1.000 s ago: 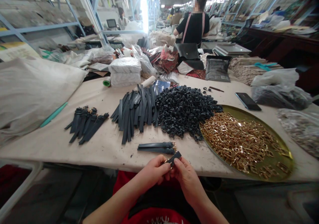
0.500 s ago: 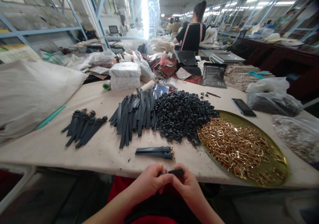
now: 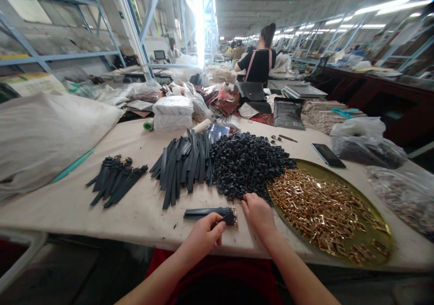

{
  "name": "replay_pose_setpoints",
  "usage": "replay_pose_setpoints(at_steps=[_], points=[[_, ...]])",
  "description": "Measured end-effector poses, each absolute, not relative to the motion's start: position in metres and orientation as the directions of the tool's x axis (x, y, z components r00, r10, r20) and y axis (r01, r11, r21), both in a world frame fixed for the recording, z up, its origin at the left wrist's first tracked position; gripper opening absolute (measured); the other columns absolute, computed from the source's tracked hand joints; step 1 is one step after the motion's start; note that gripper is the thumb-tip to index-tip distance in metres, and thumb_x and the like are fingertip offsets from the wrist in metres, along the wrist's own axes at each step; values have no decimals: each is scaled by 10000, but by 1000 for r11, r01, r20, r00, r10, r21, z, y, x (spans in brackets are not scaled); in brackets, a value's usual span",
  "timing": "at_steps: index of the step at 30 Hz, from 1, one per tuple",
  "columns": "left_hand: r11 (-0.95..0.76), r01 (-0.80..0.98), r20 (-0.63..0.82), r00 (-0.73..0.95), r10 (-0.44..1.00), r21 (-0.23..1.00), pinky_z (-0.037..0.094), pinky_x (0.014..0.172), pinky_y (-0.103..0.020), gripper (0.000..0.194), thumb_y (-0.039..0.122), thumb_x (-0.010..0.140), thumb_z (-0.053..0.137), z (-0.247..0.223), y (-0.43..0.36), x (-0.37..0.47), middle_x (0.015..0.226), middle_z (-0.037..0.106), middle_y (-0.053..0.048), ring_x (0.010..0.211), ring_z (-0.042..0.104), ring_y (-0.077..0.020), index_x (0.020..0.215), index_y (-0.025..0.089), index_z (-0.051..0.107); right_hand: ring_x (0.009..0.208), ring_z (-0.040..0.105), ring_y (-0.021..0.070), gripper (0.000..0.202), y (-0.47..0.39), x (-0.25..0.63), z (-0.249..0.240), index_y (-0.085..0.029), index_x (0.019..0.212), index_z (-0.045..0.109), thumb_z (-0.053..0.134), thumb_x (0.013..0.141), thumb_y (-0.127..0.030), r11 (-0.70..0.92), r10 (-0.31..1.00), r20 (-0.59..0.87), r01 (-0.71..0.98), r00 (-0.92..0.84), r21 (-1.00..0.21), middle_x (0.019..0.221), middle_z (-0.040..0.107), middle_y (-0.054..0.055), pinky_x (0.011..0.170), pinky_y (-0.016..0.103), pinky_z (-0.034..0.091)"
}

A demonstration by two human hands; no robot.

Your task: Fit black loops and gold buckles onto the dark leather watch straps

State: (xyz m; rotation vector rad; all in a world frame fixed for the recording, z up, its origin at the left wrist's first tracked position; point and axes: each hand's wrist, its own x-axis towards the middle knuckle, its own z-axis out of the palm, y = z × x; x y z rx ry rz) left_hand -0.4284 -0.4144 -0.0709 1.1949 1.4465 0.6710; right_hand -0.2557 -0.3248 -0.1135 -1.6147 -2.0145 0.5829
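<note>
My left hand pinches a dark leather strap between thumb and fingers, just over the near edge of the table. Under and behind it lie finished-looking buckle straps with gold buckles at their right end. My right hand is at the near edge of a heap of small black leather loops, its fingers closed together and pointing down. What those fingertips grip, if anything, is hidden. A gold tray full of gold buckles stands right of that hand.
Flat black strips lie left of the loops. A bunch of buckled straps is further left. A phone and plastic bags sit at the right. Wrapped packs line the back. A person stands beyond.
My hands, together over my lap before, have parted. The left has risen slightly with the strap to the table edge; the right has reached forward to the loop heap. The view has tilted up.
</note>
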Motion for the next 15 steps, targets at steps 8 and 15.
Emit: replay_pose_setpoints(at_steps=[8,15], points=[[218,338,-245,39,969,915,314,476,-191,258,386,813,398,-72,-407,-418,481,472,57,448,414,-86,746,168,519,540,397,89,237,-366,-254,-97,-169,824,526,515,764,-397,-244,920,-258,84,-296,-966,640,465,-30,534,221,334],[171,460,-187,-11,982,871,319,507,-201,248,364,830,381,-71,-417,-414,522,479,48,498,458,-103,768,181,536,538,348,71,249,-390,-266,-96,-168,802,543,615,708,-387,-442,872,-352,-241,-339,-864,601,439,-47,538,200,292]])
